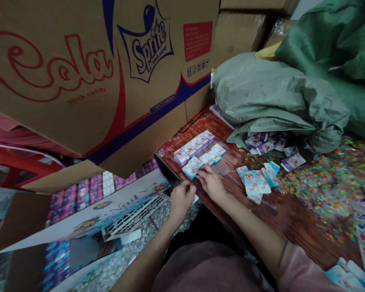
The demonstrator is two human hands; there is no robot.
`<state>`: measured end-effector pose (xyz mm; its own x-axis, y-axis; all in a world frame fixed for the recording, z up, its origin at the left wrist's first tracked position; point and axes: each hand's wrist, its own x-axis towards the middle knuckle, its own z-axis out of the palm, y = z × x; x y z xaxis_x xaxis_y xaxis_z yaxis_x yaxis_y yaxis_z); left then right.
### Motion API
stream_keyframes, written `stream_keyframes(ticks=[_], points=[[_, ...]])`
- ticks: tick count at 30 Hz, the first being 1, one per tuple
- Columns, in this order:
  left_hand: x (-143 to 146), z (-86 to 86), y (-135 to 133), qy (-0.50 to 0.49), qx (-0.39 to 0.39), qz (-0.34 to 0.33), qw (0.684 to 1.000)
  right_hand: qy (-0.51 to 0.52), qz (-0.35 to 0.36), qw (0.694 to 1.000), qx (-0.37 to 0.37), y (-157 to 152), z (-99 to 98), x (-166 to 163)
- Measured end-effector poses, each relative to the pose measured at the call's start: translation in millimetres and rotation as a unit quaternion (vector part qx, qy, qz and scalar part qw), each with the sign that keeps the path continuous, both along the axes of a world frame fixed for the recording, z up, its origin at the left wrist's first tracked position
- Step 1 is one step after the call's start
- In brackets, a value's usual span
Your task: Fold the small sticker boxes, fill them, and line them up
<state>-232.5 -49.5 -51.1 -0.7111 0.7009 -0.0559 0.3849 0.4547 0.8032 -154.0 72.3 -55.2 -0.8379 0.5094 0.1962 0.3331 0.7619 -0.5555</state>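
My left hand [181,201] is at the table's front edge with thumb and forefinger pinched together; what they hold, if anything, is hidden. Close beside it, my right hand [212,184] has its fingers bent at the near end of a small blue-and-white box [192,166] with a hand picture on it. More blue-and-white boxes [213,154] lie just behind in a short row. Beyond these runs a row of purple-and-white boxes [194,146]. To the right of my right hand, flat blue-and-white cartons [255,180] lie in a loose pile.
A large printed cardboard carton [146,101] stands at the left and back. Grey-green sacks [270,89] sit at the back right, with purple cartons [293,161] spilling out. Small colourful wrapped pieces [325,182] cover the table's right side. An open carton [24,227] with packed boxes stands lower left.
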Motion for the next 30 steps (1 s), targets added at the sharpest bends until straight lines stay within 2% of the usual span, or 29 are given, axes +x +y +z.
stream_keyframes(ticks=[4,7,10,12,15,18,20,22,23,24,26,28,30], points=[[-1.1,-2.9,-0.5,-0.008,0.013,0.001,1.0,-0.069,-0.007,0.996,0.054,-2.7,9.5,-4.6],[0.9,-1.0,-1.0,-0.024,0.031,0.009,0.999,-0.041,-0.047,0.998,0.027,3.1,13.8,-0.4],[6.7,6.2,0.3,-0.082,0.119,0.061,0.988,0.015,-0.082,0.995,-0.052,7.0,18.6,12.4],[11.6,12.8,3.0,-0.15,0.18,0.101,0.967,0.079,-0.081,0.984,-0.135,1.6,24.4,24.0],[18.2,21.8,10.5,-0.242,0.221,0.134,0.935,0.138,-0.026,0.954,-0.263,-18.5,34.3,39.4],[23.7,26.9,19.1,-0.291,0.246,0.149,0.913,0.144,0.013,0.934,-0.326,-37.5,37.8,46.2],[27.1,27.5,22.5,-0.301,0.252,0.156,0.906,0.171,-0.017,0.917,-0.36,-39.9,34.1,45.8],[29.6,25.9,22.5,-0.273,0.254,0.155,0.915,0.192,-0.063,0.895,-0.398,-32.1,26.6,43.6],[30.2,24.4,21.2,-0.237,0.25,0.151,0.927,0.189,-0.086,0.892,-0.401,-25.4,22.2,42.4],[30.0,22.5,19.3,-0.186,0.237,0.146,0.942,0.172,-0.106,0.903,-0.378,-17.7,17.8,41.5],[27.4,18.1,15.3,-0.056,0.19,0.137,0.971,0.117,-0.142,0.944,-0.274,-3.0,10.5,40.4],[22.1,13.3,13.4,0.06,0.134,0.125,0.981,0.068,-0.164,0.969,-0.17,6.5,6.4,39.9],[15.9,8.9,15.0,0.131,0.092,0.111,0.981,0.038,-0.168,0.978,-0.115,8.7,5.4,39.9]])
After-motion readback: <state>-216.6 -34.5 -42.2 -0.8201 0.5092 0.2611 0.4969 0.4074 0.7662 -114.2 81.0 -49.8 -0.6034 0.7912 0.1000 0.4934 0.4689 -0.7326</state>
